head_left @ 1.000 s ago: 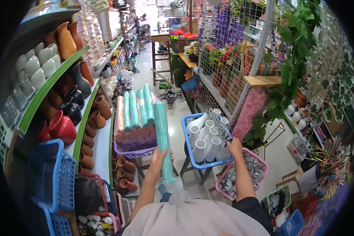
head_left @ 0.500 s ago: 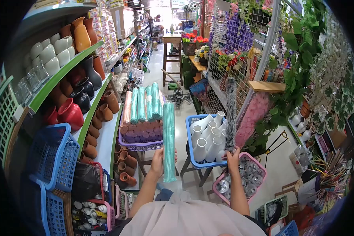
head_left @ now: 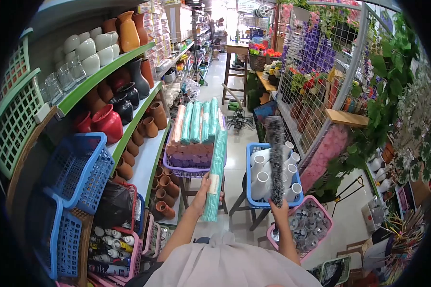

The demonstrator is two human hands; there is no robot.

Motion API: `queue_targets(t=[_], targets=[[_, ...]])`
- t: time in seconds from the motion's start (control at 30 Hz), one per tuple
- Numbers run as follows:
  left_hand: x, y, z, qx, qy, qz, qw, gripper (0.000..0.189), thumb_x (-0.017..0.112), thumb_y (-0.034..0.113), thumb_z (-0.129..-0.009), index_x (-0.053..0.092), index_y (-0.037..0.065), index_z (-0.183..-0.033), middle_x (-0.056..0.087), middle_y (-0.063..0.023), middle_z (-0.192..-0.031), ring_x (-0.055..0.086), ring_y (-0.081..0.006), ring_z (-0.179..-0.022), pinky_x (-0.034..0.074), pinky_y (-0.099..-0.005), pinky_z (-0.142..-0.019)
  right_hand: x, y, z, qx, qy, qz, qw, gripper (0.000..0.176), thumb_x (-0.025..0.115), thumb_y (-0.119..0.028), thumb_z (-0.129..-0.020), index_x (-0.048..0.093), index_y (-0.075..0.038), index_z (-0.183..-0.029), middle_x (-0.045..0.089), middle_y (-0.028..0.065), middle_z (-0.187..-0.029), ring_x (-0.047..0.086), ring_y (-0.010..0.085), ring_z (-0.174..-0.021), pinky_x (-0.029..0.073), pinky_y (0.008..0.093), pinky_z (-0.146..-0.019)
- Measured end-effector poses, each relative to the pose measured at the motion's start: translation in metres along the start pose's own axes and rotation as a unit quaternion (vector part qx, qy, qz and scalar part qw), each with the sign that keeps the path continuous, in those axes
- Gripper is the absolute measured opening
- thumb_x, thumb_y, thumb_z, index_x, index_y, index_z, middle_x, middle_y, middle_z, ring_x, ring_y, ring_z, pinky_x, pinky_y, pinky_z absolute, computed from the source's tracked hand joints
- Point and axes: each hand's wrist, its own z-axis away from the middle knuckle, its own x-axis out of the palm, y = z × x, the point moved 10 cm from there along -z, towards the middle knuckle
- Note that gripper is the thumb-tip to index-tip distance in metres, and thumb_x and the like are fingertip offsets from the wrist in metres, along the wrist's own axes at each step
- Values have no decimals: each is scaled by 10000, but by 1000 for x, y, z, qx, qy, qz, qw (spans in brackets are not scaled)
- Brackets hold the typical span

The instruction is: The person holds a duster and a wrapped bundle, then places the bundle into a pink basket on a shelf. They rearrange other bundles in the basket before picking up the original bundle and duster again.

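Note:
My left hand is wrapped round a long turquoise bundle of thin stems in shiny clear wrap. A pale label shows near my fingers, and the bundle leans to the right at its top. In my right hand a black-and-grey fuzzy bundle stands almost upright, gripped at its lower end. Beyond my left hand, more turquoise and orange bundles lie on brown and purple ones in a purple basket. Behind the fuzzy bundle, white vases stand in a blue basket.
A pink basket of clear glassware sits low beside my right forearm. Shelves with pots and vases line the left, near stacked blue baskets. A wire rack with artificial flowers borders the aisle on the right.
The view has turned left, so the surroundings sit farther right. The turquoise bundle has gone from upright to tilted, and its label now shows. The fuzzy bundle is lower in view.

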Motion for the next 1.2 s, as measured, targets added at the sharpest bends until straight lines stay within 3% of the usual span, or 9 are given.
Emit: queue_targets(t=[0.23,0.5,0.67,0.73,0.87,0.93,1.07,1.13,1.2], targets=[[-15,-1,6,7,-8,36,999,439,379,356,-987,309,174,-1381,572,-143,-1148,618,-190,-821,552,-325,-686,40,-59,24,-46,-111,120,985,352,718,-309,-779,615,-13,-939,630,200,-814,608,341,-700,467,376,-643],[-7,-21,-3,5,-50,-16,999,524,443,384,-976,401,41,-1369,588,-106,-1162,635,-151,-855,540,-291,-738,57,-96,57,-312,-166,236,905,400,782,-284,-630,636,-70,-934,632,135,-824,631,309,-753,498,380,-644],[-21,-43,3,-36,10,-13,999,542,384,445,-980,367,75,-1377,606,-81,-1047,613,-116,-796,524,-252,-648,32,-107,37,-262,-57,231,935,347,762,-300,-665,621,-62,-876,637,141,-810,613,339,-723,484,412,-626],[-11,-36,7,-74,6,-27,997,539,338,465,-987,461,50,-1309,623,-67,-953,632,-136,-781,533,-264,-654,16,-84,19,-111,-23,261,959,334,750,-309,-696,627,-56,-876,640,147,-783,610,356,-705,484,422,-630],[-15,-43,14,-160,65,57,983,475,330,432,-996,392,138,-1365,621,-65,-968,627,-160,-803,541,-297,-676,28,-86,40,-248,-79,209,943,332,780,-298,-668,623,-61,-840,643,139,-770,612,343,-687,476,423,-608],[-7,-9,7,-29,35,-109,993,469,367,438,-984,433,122,-1325,615,-63,-989,620,-175,-812,543,-337,-701,32,-96,48,-283,-120,199,930,347,794,-284,-643,618,-58,-838,647,131,-805,612,336,-717,474,419,-614],[-47,-50,15,-149,24,2,989,469,337,376,-1004,386,83,-1367,607,-108,-1042,620,-199,-792,538,-322,-701,39,-78,37,-238,-151,351,893,409,791,-271,-640,631,-28,-929,652,138,-880,619,345,-816,489,409,-670],[-25,-30,17,-82,21,10,996,464,332,393,-1002,431,57,-1307,600,-111,-1046,608,-197,-794,530,-316,-706,12,-66,20,-144,6,265,953,402,787,-263,-643,627,-21,-920,650,151,-875,617,352,-811,484,419,-668],[-21,-33,17,-83,-7,17,996,453,343,418,-999,526,49,-1186,621,-75,-931,614,-174,-804,530,-313,-717,9,-53,19,-82,0,255,964,387,780,-258,-653,626,-24,-920,647,159,-877,615,358,-812,485,420,-668]])
